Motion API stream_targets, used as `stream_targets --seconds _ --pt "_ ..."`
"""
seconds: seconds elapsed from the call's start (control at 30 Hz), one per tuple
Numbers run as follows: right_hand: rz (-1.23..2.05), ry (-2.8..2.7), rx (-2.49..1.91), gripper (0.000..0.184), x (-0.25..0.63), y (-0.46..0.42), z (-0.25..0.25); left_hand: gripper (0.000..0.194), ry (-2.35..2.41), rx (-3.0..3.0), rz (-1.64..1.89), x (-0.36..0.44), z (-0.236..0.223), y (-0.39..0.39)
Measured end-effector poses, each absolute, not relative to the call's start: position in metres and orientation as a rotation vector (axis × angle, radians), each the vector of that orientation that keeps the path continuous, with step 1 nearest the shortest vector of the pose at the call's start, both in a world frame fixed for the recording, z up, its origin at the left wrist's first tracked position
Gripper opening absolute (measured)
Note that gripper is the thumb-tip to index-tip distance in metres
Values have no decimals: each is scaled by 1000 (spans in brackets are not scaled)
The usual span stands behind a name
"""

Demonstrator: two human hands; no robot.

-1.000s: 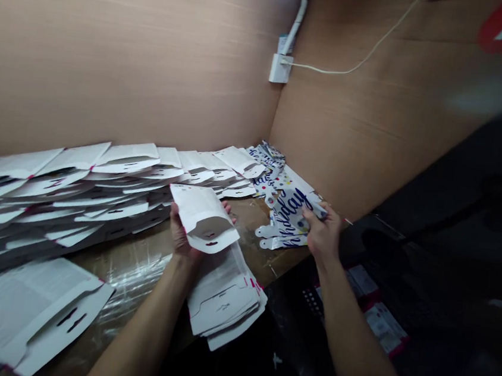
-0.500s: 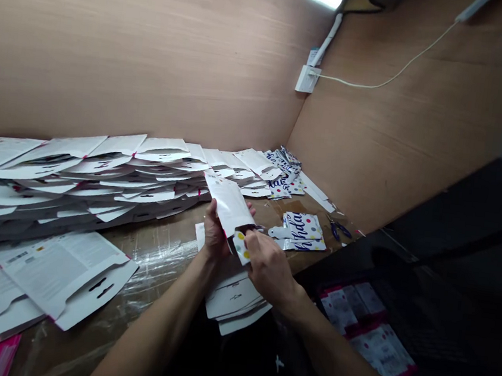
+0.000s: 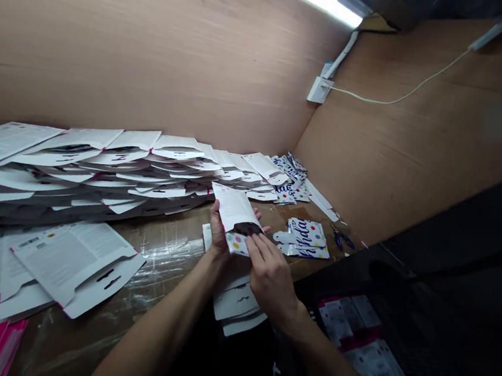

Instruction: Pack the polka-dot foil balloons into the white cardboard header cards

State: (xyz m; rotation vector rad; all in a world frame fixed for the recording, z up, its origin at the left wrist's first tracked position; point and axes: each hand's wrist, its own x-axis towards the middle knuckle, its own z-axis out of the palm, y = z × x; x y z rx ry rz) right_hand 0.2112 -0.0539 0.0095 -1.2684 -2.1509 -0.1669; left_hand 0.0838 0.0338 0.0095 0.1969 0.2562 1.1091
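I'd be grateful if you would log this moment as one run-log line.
Left hand: holds white card sleeve | Right hand: at sleeve mouth, beside polka-dot piece | Nearby: stacked white sleeves

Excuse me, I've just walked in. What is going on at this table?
A person's left hand holds a white folded card, while the right hand is at a polka-dot printed piece in the card's open end. Piles of similar white cards lie to the left, and more printed pieces to the right.

Polka-dot packaging cards [image 3: 305, 235] — blue script reading "hda".
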Motion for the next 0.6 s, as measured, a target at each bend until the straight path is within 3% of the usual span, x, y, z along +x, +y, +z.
stream_targets --seconds 0.47,0.6 --pt "-317 -2206 -1378 32 204 -56 4 79 210 157 1065 92 3 31" --pt "-453 -1995 -1199 28 209 -29 14 77 78 301 1148 86 -3 38"
